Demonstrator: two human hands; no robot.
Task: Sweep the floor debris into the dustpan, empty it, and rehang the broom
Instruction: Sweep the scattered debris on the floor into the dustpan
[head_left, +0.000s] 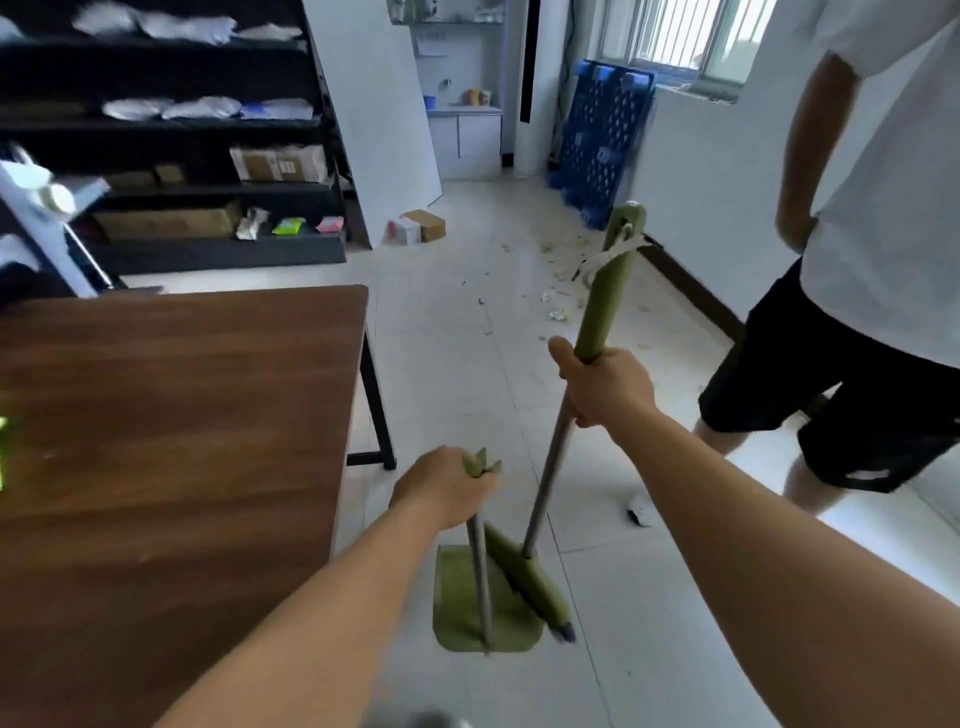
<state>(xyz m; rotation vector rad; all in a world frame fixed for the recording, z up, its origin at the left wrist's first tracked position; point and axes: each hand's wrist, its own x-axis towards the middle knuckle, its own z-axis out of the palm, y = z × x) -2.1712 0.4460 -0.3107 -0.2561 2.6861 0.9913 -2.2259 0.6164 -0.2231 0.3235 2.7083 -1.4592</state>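
Observation:
My left hand (447, 486) grips the green top of the dustpan's metal handle; the green dustpan (467, 618) hangs low over the tiled floor below it. My right hand (605, 382) grips the broom handle (605, 291) where its green grip meets the metal shaft. A white cord is tied near the handle's top end. The green broom head (530, 579) lies across the dustpan's right side. Scattered paper scraps and debris (558, 270) lie on the floor ahead, along the right wall. One crumpled scrap (640, 512) lies near my right forearm.
A brown wooden table (171, 415) with black legs stands at left. A person (862, 291) in a white shirt and black shorts stands at right. Dark shelving (208, 156) with boxes fills the back left. Small boxes (418, 227), a white board and a blue pallet (597, 140) stand farther back.

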